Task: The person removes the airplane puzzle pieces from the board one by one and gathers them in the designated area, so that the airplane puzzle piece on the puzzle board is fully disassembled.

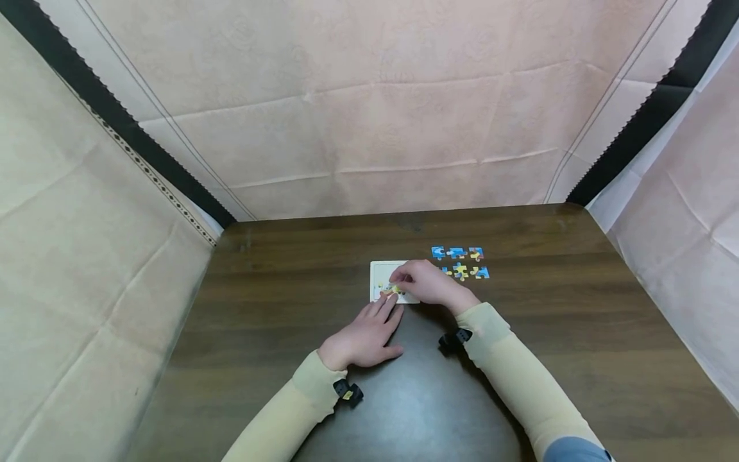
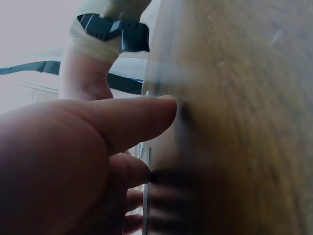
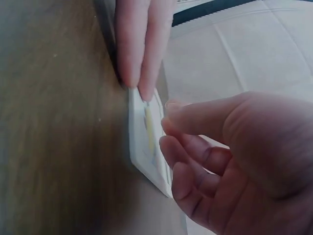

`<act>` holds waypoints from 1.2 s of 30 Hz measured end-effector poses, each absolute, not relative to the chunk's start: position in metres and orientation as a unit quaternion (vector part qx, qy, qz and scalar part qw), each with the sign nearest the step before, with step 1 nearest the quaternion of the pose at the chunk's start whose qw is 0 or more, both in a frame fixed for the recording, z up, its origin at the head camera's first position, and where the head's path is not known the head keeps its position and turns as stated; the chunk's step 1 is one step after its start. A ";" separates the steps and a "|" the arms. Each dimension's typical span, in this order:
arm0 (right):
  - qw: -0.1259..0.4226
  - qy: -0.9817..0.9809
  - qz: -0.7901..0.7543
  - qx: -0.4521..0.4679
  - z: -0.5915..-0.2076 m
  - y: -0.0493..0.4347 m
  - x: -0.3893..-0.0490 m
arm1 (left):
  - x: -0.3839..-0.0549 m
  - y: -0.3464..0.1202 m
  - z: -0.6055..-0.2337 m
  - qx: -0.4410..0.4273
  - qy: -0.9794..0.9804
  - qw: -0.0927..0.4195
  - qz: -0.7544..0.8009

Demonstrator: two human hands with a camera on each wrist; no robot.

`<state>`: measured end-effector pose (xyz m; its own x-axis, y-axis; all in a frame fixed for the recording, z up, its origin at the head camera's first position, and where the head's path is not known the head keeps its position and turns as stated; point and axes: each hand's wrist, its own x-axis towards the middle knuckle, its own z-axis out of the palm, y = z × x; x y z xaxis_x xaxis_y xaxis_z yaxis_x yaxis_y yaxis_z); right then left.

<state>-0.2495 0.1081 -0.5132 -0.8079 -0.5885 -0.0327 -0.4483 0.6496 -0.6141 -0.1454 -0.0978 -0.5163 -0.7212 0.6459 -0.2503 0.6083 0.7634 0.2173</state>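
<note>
A white puzzle tray point(image 1: 374, 273) lies on the table, with colourful jigsaw pieces point(image 1: 383, 290) in its lower part. My left hand point(image 1: 364, 333) stretches its fingers to the tray's near edge, the fingertips touching it and the thumb held out to the side. Over the tray's right side is my right hand point(image 1: 430, 282), its fingers bent. Thumb and index fingertips point(image 3: 167, 125) come together close to the tray in the right wrist view. No piece shows between them, though a small one could be hidden. Something yellow point(image 3: 149, 129) lies inside the tray.
Right of the tray, several loose jigsaw pieces point(image 1: 460, 271) lie in two rows on the brown wooden table point(image 1: 277, 289); my right hand partly covers one. Pale fabric walls point(image 1: 375, 128) surround the table's back and sides. Each wrist wears a small black camera point(image 1: 348, 393).
</note>
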 end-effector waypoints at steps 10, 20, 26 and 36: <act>0.166 0.895 -0.276 -0.308 -0.514 0.088 -0.259 | -0.144 -0.098 -0.514 0.336 0.923 0.172 0.073; 0.166 0.898 -0.280 -0.296 -0.510 0.081 -0.261 | -0.148 -0.099 -0.510 0.331 0.923 0.182 0.078; 0.164 0.900 -0.282 -0.289 -0.510 0.077 -0.262 | -0.150 -0.100 -0.512 0.333 0.923 0.179 0.077; 0.160 0.891 -0.317 -0.283 -0.517 0.075 -0.256 | -0.145 -0.098 -0.516 0.336 0.922 0.180 0.067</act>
